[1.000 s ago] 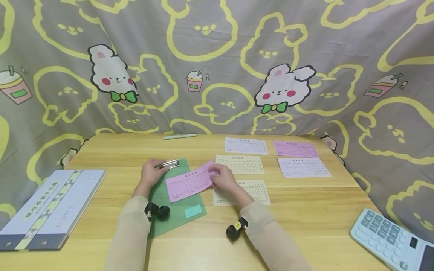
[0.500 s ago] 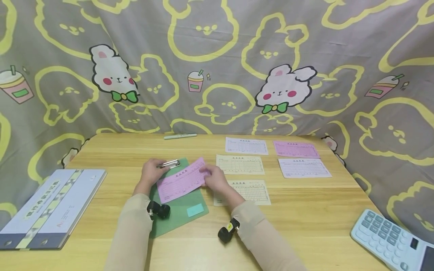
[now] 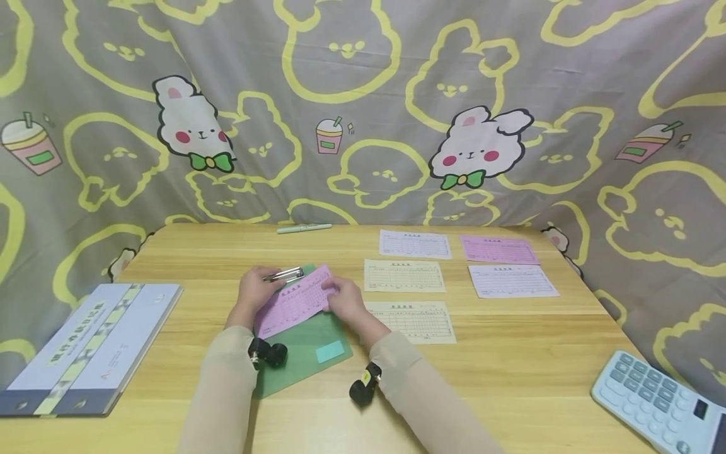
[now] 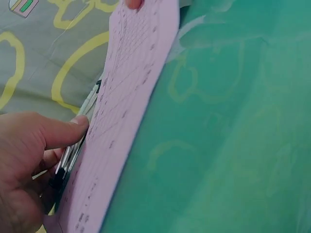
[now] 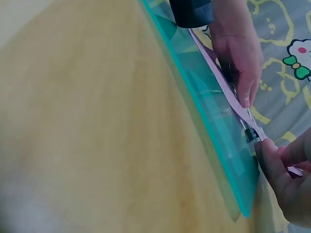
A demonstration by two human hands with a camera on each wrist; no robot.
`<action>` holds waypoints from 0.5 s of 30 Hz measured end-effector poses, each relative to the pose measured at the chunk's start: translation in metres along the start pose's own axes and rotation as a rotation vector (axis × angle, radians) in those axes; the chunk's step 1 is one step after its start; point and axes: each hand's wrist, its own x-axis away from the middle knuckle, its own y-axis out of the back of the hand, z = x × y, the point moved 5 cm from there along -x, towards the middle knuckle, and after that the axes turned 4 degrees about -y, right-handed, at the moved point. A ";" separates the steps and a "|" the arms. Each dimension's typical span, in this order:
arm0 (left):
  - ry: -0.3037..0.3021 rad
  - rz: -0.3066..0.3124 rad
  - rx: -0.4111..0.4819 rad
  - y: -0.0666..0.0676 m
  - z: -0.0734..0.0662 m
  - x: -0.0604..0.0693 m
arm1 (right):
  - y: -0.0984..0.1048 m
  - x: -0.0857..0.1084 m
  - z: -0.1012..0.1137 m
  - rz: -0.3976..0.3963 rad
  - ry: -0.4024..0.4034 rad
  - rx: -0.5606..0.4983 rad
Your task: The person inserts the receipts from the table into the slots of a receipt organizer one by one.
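A green translucent clipboard (image 3: 303, 353) lies tilted on the table, a light-blue label (image 3: 330, 352) near its lower right corner. At its top edge my left hand (image 3: 253, 295) grips the metal clip (image 3: 288, 274), and in the left wrist view the thumb presses on that clip (image 4: 73, 150). A printed pink slip (image 3: 292, 307) lies slanted over the upper part of the board, close below the clip. My right hand (image 3: 347, 304) pinches the slip's right end between thumb and fingers. Whether the slip's edge is under the clip, I cannot tell.
Two cream slips (image 3: 404, 276) lie right of the clipboard, with white slips (image 3: 513, 281) and another pink slip (image 3: 499, 250) farther right. A pen (image 3: 304, 228) is at the back edge. A blue ledger book (image 3: 91, 347) sits left, a calculator (image 3: 658, 397) right.
My right hand has carried the pink slip leftward over the clipboard and nearer to the clip. My left hand has stayed at the clip.
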 end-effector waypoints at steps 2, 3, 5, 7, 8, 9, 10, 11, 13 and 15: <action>-0.001 -0.001 -0.021 0.000 -0.002 0.000 | -0.001 -0.002 0.000 -0.017 -0.013 0.002; 0.004 -0.002 -0.031 0.001 -0.003 0.000 | -0.002 -0.003 0.000 -0.027 -0.025 -0.010; 0.024 0.001 -0.047 0.001 -0.004 0.000 | -0.003 -0.005 -0.001 -0.048 -0.047 -0.030; 0.053 0.003 -0.064 0.001 -0.006 0.000 | -0.005 -0.005 -0.001 -0.062 -0.060 -0.043; 0.071 0.005 -0.073 0.001 -0.006 0.000 | -0.007 -0.005 -0.001 -0.065 -0.062 -0.047; 0.084 0.006 -0.085 0.001 -0.007 0.000 | -0.008 -0.005 -0.001 -0.065 -0.063 -0.054; 0.094 0.009 -0.092 0.001 -0.008 0.000 | -0.009 -0.005 -0.001 -0.065 -0.063 -0.061; 0.099 0.009 -0.100 0.000 -0.009 0.000 | -0.010 -0.004 0.000 -0.066 -0.059 -0.065; 0.106 0.008 -0.102 -0.001 -0.010 0.000 | -0.011 -0.003 -0.001 -0.066 -0.058 -0.088; 0.102 0.004 -0.086 -0.003 -0.010 0.000 | -0.012 -0.002 -0.003 -0.069 -0.059 -0.108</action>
